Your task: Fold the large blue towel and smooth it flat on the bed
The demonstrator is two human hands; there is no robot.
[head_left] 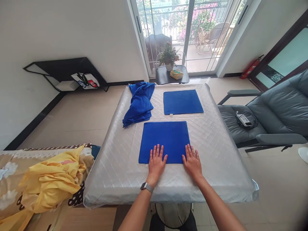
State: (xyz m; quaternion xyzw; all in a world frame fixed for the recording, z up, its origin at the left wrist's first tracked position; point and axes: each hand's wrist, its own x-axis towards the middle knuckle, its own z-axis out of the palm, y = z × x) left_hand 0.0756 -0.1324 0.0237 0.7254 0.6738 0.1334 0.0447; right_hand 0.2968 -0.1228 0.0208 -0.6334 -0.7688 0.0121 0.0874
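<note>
A folded blue cloth (pixel 165 138) lies flat near the front of a table with a quilted silver cover (pixel 211 154). My left hand (pixel 156 162) rests palm down on its near edge, fingers stretched out. My right hand (pixel 192 161) lies flat on the cloth's near right corner, fingers stretched out too. Neither hand holds anything. A second folded blue cloth (pixel 182 101) lies farther back on the table. A crumpled heap of blue cloths (pixel 139 102) sits at the back left.
A small dark side table (pixel 163 77) with a potted plant (pixel 169 57) and a yellow box (pixel 176 74) stands beyond the table. A grey armchair (pixel 276 112) is at the right. Yellow fabric (pixel 50 179) lies at the left.
</note>
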